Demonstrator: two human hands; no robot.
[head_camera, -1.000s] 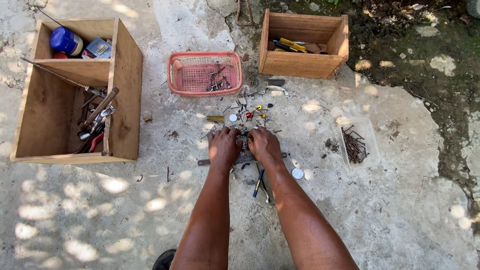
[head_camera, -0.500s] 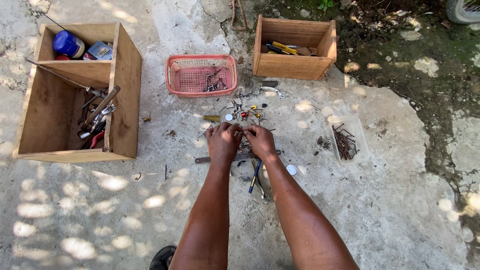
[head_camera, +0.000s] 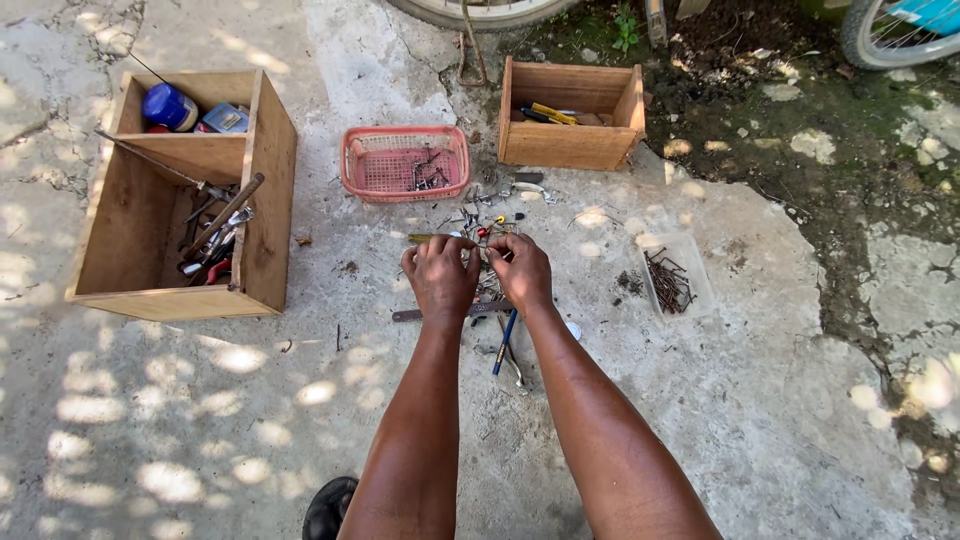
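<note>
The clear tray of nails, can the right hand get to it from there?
Probably yes: the right hand is near the clear tray, and only bare concrete lies between them.

Heap of small metal tools (head_camera: 487, 222), scattered on concrete, partly hidden

The ground is a cracked concrete slab (head_camera: 780, 400) with spots of sunlight and leaf shadows all over it. At the top right edge the slab stops and dark soil (head_camera: 800, 110) with little stones begins. Two bicycle wheels (head_camera: 880, 30) stand at the top edge.
</note>
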